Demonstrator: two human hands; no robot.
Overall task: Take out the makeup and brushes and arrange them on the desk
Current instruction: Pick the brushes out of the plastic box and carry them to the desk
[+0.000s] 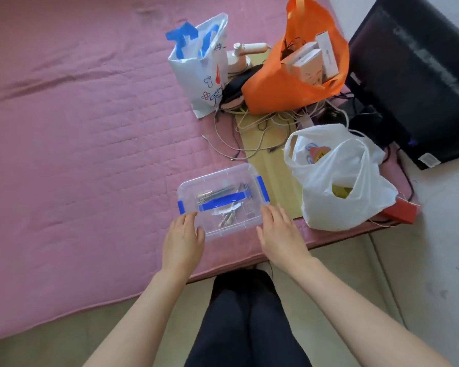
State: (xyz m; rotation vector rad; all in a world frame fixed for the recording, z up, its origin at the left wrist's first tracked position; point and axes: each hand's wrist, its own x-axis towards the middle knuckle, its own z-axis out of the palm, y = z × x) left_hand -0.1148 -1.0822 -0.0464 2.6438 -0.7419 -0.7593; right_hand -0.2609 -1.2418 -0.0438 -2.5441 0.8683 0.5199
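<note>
1. Pink bed (77, 141): the clear lidded box (223, 200) sits near its edge; a shove could tip it off
2. Left hand (183, 239), right hand (278, 231): fingers straight, flanking the box, latches shut
3. Brushes (215, 194) inside could spill

An orange bag (284, 86) of boxes stands between two white bags (202, 72) (339, 186) on pink bedding (77, 128).

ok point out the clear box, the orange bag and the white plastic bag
clear box (223, 178), head view, on the far part of its lid
orange bag (273, 88), head view, on its front side
white plastic bag (337, 178), head view, on its near side
</note>
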